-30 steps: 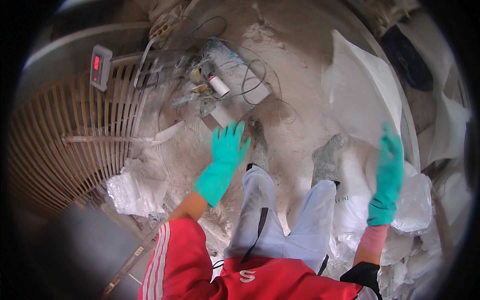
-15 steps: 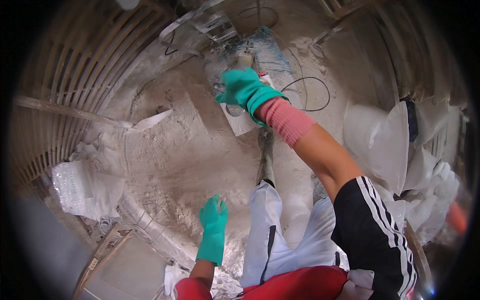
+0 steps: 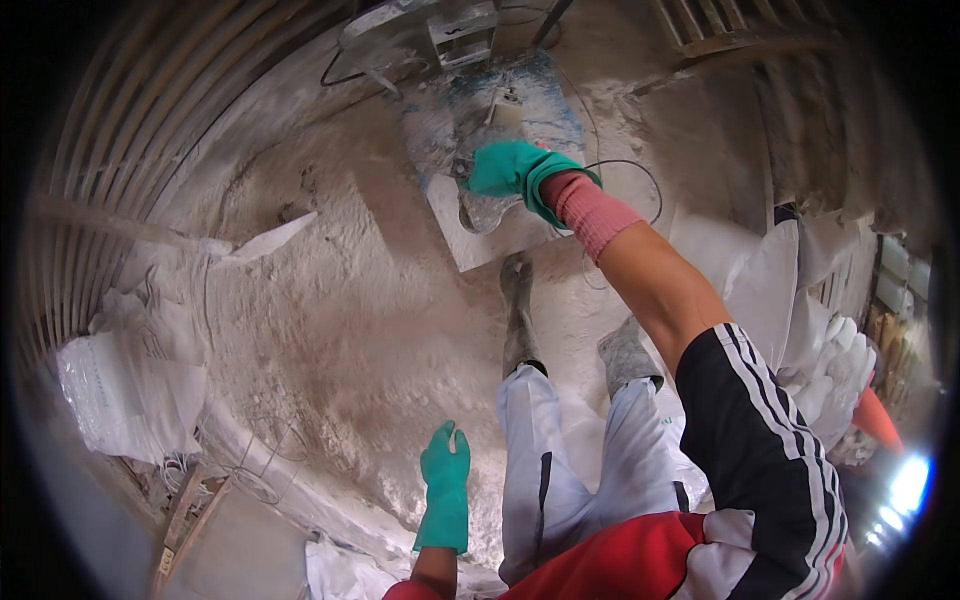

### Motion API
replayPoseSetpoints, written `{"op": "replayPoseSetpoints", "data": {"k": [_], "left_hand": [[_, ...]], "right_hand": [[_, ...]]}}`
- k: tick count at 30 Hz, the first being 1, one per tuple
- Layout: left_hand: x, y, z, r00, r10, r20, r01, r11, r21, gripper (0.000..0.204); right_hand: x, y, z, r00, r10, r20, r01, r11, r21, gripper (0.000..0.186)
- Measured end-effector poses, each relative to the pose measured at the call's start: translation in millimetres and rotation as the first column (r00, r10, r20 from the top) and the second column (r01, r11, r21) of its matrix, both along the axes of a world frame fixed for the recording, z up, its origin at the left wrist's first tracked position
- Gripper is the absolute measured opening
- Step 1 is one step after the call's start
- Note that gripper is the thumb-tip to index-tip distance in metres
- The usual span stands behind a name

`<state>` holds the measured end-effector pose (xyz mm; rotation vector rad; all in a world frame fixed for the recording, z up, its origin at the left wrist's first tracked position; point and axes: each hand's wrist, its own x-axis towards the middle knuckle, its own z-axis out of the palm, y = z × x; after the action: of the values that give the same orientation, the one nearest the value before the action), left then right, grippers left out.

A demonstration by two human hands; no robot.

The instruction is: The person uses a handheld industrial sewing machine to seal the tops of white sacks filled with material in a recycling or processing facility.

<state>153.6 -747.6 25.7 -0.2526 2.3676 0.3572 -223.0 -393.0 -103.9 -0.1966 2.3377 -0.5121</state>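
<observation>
My right hand (image 3: 520, 178), in a green rubber glove with a pink knit cuff, reaches far forward. Its fingers look curled, and their tips are hidden or blurred. Just below it shows a rounded greyish piece (image 3: 487, 212), perhaps a scoop; whether the hand grips it is unclear. Both are over a pale, powder-covered board (image 3: 470, 248) with blue patches. A small cream-coloured block (image 3: 508, 115) stands on the board beyond the glove. My left hand (image 3: 446, 478), gloved in green too, hangs low beside my left leg, its thumb apart from the fingers and nothing in it.
Whitish powder covers the floor (image 3: 330, 330). A dark cable (image 3: 655, 185) loops right of the board, and a metal box (image 3: 465, 38) stands behind it. A shovel-like tool (image 3: 275, 238) lies left. White sacks (image 3: 130, 395) are heaped at left, others (image 3: 765, 275) at right.
My right hand has shifted slightly to the right over the board. The left hand has dropped a little lower. The whole view has shifted, bringing my right boot into sight.
</observation>
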Motion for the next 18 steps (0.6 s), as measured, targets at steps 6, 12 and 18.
{"op": "replayPoseSetpoints", "data": {"k": [6,12,18], "left_hand": [[-38.6,6.9,13.4,0.992,-0.008,0.128,-0.001,0.998,0.067,0.033],[-55.3,-22.9,35.0,0.934,0.101,0.342,-0.113,0.994,0.013,0.038],[-97.0,-39.2,7.5,0.899,-0.412,0.149,0.396,0.91,0.125,0.043]], "right_hand": [[21.0,10.1,17.4,0.987,0.155,0.029,-0.154,0.987,-0.038,0.027],[134.3,21.1,93.2,0.955,-0.241,0.172,0.268,0.951,-0.154,0.046],[315.1,68.2,150.9,0.839,-0.485,0.247,0.539,0.801,-0.259,0.05]]}}
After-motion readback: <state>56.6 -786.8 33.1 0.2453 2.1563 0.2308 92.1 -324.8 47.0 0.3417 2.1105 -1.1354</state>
